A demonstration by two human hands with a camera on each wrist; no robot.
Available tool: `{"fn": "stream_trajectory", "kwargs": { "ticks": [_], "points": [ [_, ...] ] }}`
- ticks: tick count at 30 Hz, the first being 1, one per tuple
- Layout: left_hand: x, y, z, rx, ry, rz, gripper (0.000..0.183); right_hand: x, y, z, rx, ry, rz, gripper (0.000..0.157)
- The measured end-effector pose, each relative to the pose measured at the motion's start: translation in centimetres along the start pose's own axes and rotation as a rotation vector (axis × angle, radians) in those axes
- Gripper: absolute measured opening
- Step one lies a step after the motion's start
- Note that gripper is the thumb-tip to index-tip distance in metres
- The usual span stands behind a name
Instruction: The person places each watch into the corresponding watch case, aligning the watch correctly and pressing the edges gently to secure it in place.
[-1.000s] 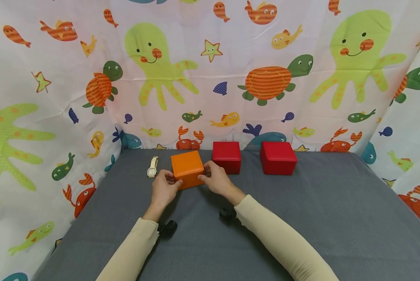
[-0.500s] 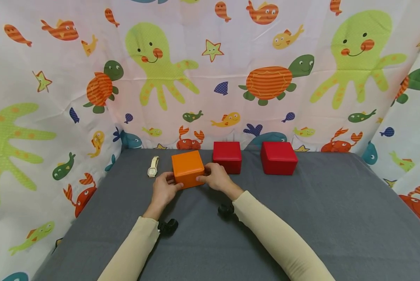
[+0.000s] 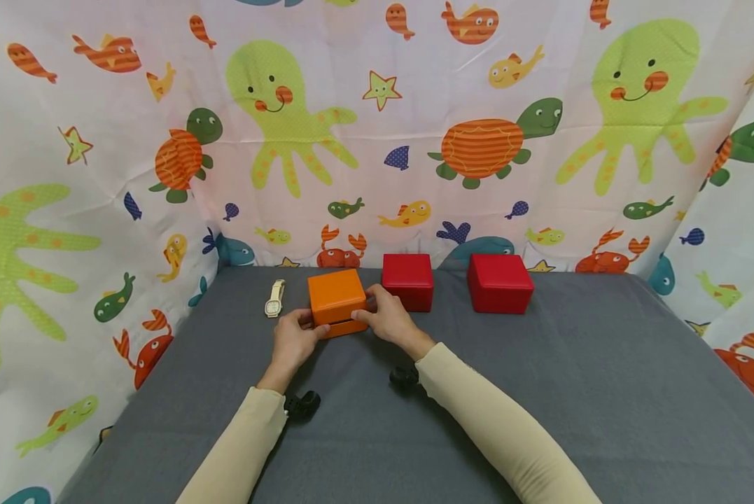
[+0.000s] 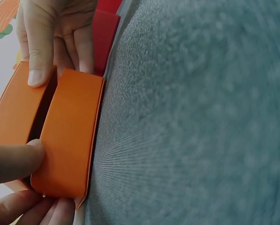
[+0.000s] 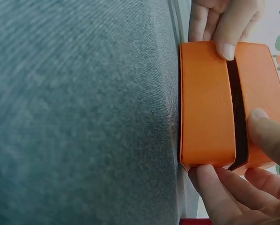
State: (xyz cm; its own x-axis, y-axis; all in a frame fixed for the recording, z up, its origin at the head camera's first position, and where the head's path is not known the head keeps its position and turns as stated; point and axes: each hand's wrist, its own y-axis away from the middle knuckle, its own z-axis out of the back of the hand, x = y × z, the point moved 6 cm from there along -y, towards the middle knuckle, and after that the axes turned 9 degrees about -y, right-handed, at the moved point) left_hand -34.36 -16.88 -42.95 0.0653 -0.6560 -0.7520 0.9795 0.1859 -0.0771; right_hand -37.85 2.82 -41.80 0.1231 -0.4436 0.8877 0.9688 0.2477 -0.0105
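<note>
Orange lid raised; only head view shows watch.

The held box is on the table, between the left hand and the right hand. A watch is left of the grip, 2 more boxes are right.

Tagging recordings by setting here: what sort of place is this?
Probably a staged tabletop recording spot: a gray table, a sea-animal curtain on three sides, and an orange box and watch set out.
</note>
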Motion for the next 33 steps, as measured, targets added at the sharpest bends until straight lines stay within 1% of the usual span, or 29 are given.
{"fn": "stream_trajectory", "kwargs": {
  "ticks": [4, 6, 9, 11, 13, 17, 20, 22, 26, 29, 33],
  "points": [
    [0.1, 0.0, -0.1, -0.015, 0.002, 0.005, 0.046, 0.0, 0.2, 0.0, -0.001, 0.011, 0.0, 0.049],
    [0.1, 0.1, -0.2, -0.019, 0.008, 0.016, 0.045, 0.2, 0.2, -0.1, 0.008, 0.028, 0.023, 0.052],
    [0.1, 0.1, -0.4, -0.016, 0.024, 0.034, 0.045, 0.8, 0.2, -0.1, 0.026, 0.111, 0.09, 0.06],
    [0.2, 0.1, -0.4, -0.014, 0.036, 0.048, 0.046, 1.3, 0.2, -0.1, 0.044, 0.185, 0.161, 0.066],
    [0.2, 0.1, -0.4, -0.008, 0.051, 0.056, 0.047, 1.9, 0.2, -0.1, 0.063, 0.269, 0.225, 0.067],
    [0.3, -0.1, -0.4, 0.002, 0.104, 0.064, 0.049, 3.0, 0.2, -0.2, 0.132, 0.429, 0.377, 0.061],
    [0.4, -0.2, -0.4, 0.016, 0.137, 0.076, 0.051, 3.6, 0.3, -0.3, 0.168, 0.537, 0.477, 0.059],
    [0.5, -0.3, -0.5, 0.024, 0.141, 0.089, 0.051, 3.8, 0.2, -0.3, 0.186, 0.574, 0.514, 0.059],
    [0.7, -0.6, -0.6, 0.035, 0.151, 0.108, 0.053, 4.0, 0.0, -0.2, 0.21, 0.622, 0.557, 0.056],
    [0.7, -0.7, -0.7, 0.038, 0.188, 0.121, 0.055, 4.3, -0.1, -0.1, 0.221, 0.657, 0.599, 0.051],
    [0.6, -0.7, -0.7, 0.037, 0.242, 0.148, 0.058, 4.7, -0.1, -0.2, 0.244, 0.713, 0.685, 0.043]
  ]
}}
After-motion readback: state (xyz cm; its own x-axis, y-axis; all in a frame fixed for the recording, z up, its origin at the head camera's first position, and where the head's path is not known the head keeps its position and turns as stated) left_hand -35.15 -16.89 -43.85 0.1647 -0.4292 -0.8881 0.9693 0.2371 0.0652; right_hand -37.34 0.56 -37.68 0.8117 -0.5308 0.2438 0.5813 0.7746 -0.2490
